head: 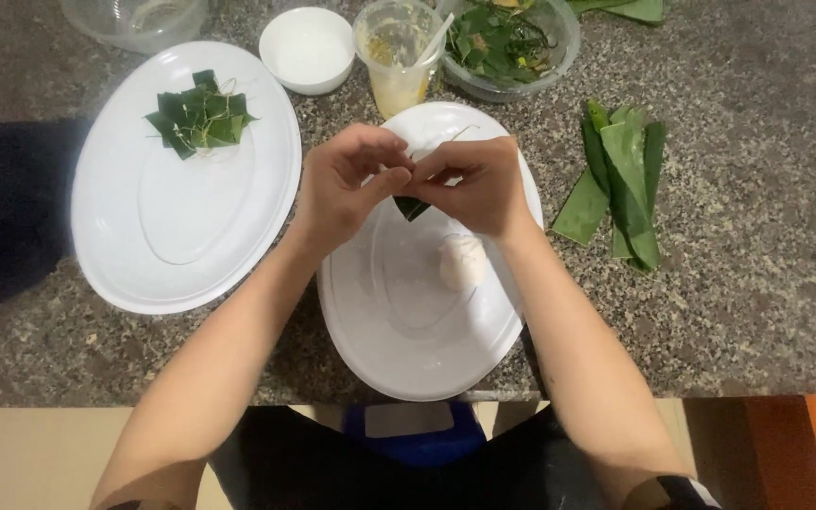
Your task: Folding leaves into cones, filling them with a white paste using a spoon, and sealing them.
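Green leaf parcel [412,207] between left hand [347,184] and right hand [477,184] above white platter [408,349].

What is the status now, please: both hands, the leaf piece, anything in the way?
Left hand and right hand pinch small folded leaf together. Held above white oval plate. Nothing blocks them.

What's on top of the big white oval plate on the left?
The left oval plate carries a small pile of folded green leaf parcels tied with thin strings, near its far end. What they wrap is covered by the leaves.
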